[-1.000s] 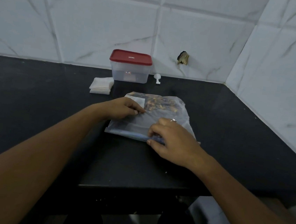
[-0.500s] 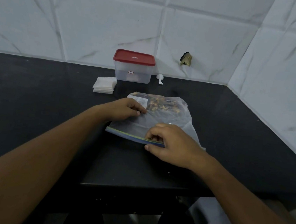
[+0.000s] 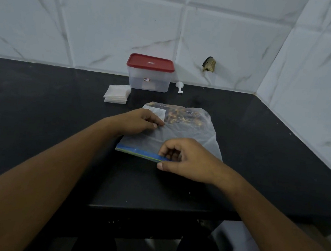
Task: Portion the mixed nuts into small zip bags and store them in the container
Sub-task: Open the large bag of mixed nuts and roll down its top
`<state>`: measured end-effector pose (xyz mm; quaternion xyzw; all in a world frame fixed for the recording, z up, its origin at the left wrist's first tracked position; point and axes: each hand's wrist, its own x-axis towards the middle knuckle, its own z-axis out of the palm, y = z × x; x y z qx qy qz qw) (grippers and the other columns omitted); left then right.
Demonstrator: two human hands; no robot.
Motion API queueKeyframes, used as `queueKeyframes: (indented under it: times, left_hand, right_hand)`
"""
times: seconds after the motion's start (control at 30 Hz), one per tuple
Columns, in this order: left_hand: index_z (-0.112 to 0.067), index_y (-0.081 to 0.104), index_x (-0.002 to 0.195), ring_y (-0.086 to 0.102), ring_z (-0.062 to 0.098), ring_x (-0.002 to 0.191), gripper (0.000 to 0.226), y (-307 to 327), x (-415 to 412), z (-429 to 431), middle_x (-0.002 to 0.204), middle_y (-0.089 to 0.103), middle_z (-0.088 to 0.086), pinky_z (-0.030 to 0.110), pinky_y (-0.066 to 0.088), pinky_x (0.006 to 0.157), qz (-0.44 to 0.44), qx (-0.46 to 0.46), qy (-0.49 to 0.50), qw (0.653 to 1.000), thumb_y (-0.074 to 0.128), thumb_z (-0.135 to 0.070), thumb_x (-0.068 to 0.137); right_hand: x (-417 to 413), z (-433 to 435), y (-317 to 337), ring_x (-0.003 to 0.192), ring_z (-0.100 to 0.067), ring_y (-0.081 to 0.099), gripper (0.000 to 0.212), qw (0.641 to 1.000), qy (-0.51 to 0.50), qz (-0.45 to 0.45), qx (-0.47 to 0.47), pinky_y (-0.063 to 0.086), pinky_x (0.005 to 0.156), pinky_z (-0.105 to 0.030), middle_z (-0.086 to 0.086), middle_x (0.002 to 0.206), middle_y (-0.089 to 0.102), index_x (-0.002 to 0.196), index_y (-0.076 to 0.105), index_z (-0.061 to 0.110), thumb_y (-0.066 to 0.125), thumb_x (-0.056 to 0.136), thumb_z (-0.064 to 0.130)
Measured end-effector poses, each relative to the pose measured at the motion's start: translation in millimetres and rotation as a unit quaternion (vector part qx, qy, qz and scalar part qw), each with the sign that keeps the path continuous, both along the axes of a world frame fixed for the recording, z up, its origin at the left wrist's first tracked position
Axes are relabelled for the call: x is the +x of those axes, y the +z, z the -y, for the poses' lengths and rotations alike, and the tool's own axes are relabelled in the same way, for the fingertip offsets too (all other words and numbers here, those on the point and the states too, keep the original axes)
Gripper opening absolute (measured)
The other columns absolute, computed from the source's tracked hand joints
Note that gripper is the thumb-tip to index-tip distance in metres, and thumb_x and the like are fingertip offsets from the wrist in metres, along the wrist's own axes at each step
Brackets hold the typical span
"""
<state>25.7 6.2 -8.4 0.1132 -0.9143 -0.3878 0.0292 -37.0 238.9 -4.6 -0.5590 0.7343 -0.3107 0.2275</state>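
two grips | left hand [image 3: 140, 122] pinches nut bag [image 3: 192, 133] | right hand [image 3: 189, 161] pinches zip strip [image 3: 137, 150]

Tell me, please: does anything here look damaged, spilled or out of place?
Only the tiled wall: right of the red-lidded container there is a ragged dark hole, as if the tile broke. Nothing looks spilled; the nut bag lies flat and the container stands upright, lid on.

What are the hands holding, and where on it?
Both hold the nut bag: the right hand pinches its blue zip strip at the near edge, the left hand grips its left side near the label.
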Motion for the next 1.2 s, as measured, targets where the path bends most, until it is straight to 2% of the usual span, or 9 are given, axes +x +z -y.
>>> queueKeyframes:
  times: [0.2,0.27,0.5,0.67,0.77,0.87,1.0,1.07,1.2]
  left_hand:
    - [-0.014,0.069,0.132,0.058,0.012,0.116,0.032,5,2,-3,0.126,0.063,-0.004,0.008,0.043,0.09,0.012,0.01,0.007,1.0,0.055,-0.007,0.104]
    - [-0.012,0.068,0.132,0.055,0.008,0.114,0.032,6,3,-5,0.123,0.061,-0.005,-0.003,0.039,0.079,0.013,0.01,0.008,1.0,0.055,-0.006,0.104]
    - [-0.013,0.069,0.132,0.054,-0.005,0.102,0.032,7,6,-8,0.117,0.06,-0.011,-0.004,0.038,0.077,0.015,0.017,0.01,1.0,0.055,-0.006,0.104]
    - [-0.015,0.068,0.131,0.06,-0.005,0.104,0.029,12,12,-8,0.122,0.066,-0.009,0.009,0.047,0.092,0.011,0.085,0.014,0.996,0.053,-0.014,0.106]
    - [-0.018,0.069,0.129,0.066,0.011,0.115,0.03,23,20,-3,0.123,0.072,-0.001,0.025,0.053,0.098,-0.042,0.234,0.033,0.971,0.049,-0.025,0.108]
    - [-0.017,0.073,0.121,0.066,0.018,0.109,0.025,37,25,1,0.12,0.073,0.007,0.037,0.054,0.098,-0.19,0.268,0.126,0.936,0.055,-0.025,0.106]
    - [-0.006,0.068,0.108,0.058,0.007,0.064,0.017,61,29,-9,0.086,0.062,0.009,0.024,0.048,0.059,-0.359,0.246,0.248,0.865,0.063,-0.022,0.101]
    - [-0.008,0.064,0.098,0.055,0.005,0.059,0.012,68,32,-17,0.082,0.059,0.009,0.021,0.048,0.053,-0.373,0.241,0.258,0.858,0.066,-0.019,0.1]
    - [-0.012,0.06,0.092,0.062,0.013,0.067,0.017,76,31,-39,0.079,0.061,0.005,0.03,0.055,0.062,-0.313,0.302,0.193,0.879,0.07,-0.025,0.097]
  right_hand:
    - [4,0,6,0.064,0.002,0.059,0.02,0.998,0.034,0.021,0.048,0.047,0.063,-0.015,0.008,0.078,0.067,0.111,0.076,0.022,0.08,0.092,0.022]
    - [7,1,5,0.065,0.001,0.058,0.023,0.998,0.039,-0.015,0.05,0.048,0.064,-0.018,0.006,0.084,0.068,0.111,0.076,0.023,0.083,0.089,0.025]
    - [9,1,9,0.067,0.002,0.061,0.017,0.994,0.043,-0.07,0.072,0.049,0.065,-0.018,0.005,0.088,0.072,0.108,0.074,0.024,0.08,0.092,0.024]
    - [13,2,8,0.078,-0.003,0.065,0.007,0.989,0.022,-0.143,0.039,0.056,0.072,-0.025,0.009,0.091,0.071,0.101,0.072,0.023,0.065,0.099,0.022]
    - [7,3,9,0.069,0.002,0.06,0.008,0.996,-0.023,-0.08,-0.017,0.048,0.065,-0.019,0.011,0.082,0.066,0.098,0.065,0.024,0.06,0.103,0.021]
    - [-2,8,20,0.058,0.0,0.054,0.014,0.991,-0.097,0.001,-0.095,0.041,0.056,-0.014,0.009,0.071,0.061,0.093,0.062,0.022,0.056,0.105,0.016]
    - [-9,24,43,0.065,-0.014,0.055,0.017,0.959,-0.19,0.102,-0.181,0.048,0.065,-0.033,-0.004,0.071,0.06,0.088,0.064,0.015,0.055,0.102,0.015]
    - [-10,32,55,0.065,-0.015,0.052,0.017,0.95,-0.2,0.124,-0.206,0.047,0.065,-0.034,-0.002,0.07,0.057,0.087,0.064,0.014,0.057,0.101,0.016]
    - [-8,49,78,0.065,-0.005,0.053,0.017,0.952,-0.174,0.123,-0.222,0.046,0.064,-0.024,0.004,0.075,0.059,0.091,0.065,0.013,0.057,0.104,0.02]
